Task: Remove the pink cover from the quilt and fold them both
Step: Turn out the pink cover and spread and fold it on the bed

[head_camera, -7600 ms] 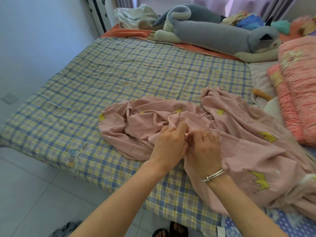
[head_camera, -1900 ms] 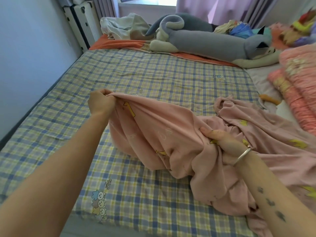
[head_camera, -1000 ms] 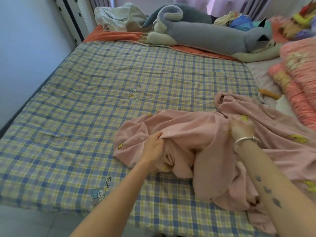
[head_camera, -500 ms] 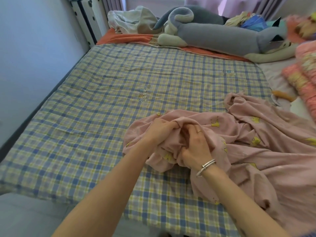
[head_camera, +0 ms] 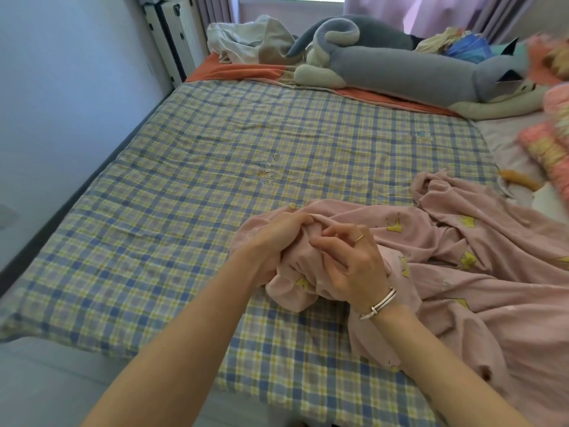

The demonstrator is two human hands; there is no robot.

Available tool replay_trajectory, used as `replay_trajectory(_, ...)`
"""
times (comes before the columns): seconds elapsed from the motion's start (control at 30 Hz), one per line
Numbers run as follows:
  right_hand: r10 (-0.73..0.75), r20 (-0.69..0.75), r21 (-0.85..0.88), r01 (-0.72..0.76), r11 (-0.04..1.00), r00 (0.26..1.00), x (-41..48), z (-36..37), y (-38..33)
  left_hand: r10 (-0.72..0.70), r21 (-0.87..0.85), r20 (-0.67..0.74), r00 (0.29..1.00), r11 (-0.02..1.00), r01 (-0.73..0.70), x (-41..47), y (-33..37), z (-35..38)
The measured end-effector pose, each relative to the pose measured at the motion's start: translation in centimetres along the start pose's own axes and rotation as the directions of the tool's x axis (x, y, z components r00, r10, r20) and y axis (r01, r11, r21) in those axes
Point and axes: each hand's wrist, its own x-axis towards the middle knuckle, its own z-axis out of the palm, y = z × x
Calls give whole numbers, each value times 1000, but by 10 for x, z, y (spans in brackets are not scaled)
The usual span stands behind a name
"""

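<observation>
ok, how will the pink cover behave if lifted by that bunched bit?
Probably very floppy: the pink cover lies in deep folds and crumples where the left hand and right hand grip it. Likely light: it bunches small in the fingers. The rest would probably drag across the plaid quilt rather than lift cleanly.

I am looking into a bedroom in someone's home. A bed (head_camera: 506, 143) is filling most of the view, with a plaid quilt (head_camera: 215, 155) lying spread over it and an orange sheet (head_camera: 240, 70) showing at the far end. A long grey plush cat (head_camera: 400, 72) is lying across the far side beside crumpled clothes (head_camera: 246, 38). Pink ruffled bedding (head_camera: 551, 155) is piling up at the right. A white radiator (head_camera: 180, 35) is standing in the far left corner, and lilac curtains (head_camera: 431, 10) are hanging by the window.
</observation>
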Motion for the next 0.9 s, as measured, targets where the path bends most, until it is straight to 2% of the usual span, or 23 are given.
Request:
replay_trajectory(0.13,-105,69,-102,111,989,992,-5,-3,1,3,2,16,1000,1000,-3,4,-1,-5)
replay_trajectory(0.23,-150,-14,-118,147,982,989,-6,2,4,5,16,21,1000,1000,-5,4,-2,-3)
replay_trajectory(0.3,-175,-49,-104,170,980,983,-3,4,5,24,95,-9,1000,995,-23,4,0,-1)
replay_trajectory(0.4,-247,-48,-135,238,962,968,-3,3,6,51,203,-73,996,978,-36,3,6,2)
replay_trajectory(0.6,-313,-68,-206,294,933,947,-3,-3,6,100,283,-67,993,956,-77,3,0,2)
replay_trajectory(0.63,-316,-74,-213,294,932,946,-3,-5,6,87,224,-99,991,973,-63,4,-3,1)
replay_trajectory(0.7,-295,-87,-212,271,939,952,-4,-7,6,-8,-54,-138,990,999,0,7,-12,-4)
replay_trajectory(0.77,-264,-101,-215,238,947,959,-6,-10,6,-58,-210,-32,998,976,50,7,-18,-10)
replay_trajectory(0.9,-219,-103,-235,190,953,970,-9,-13,9,-80,-150,233,969,982,117,-4,-31,-7)
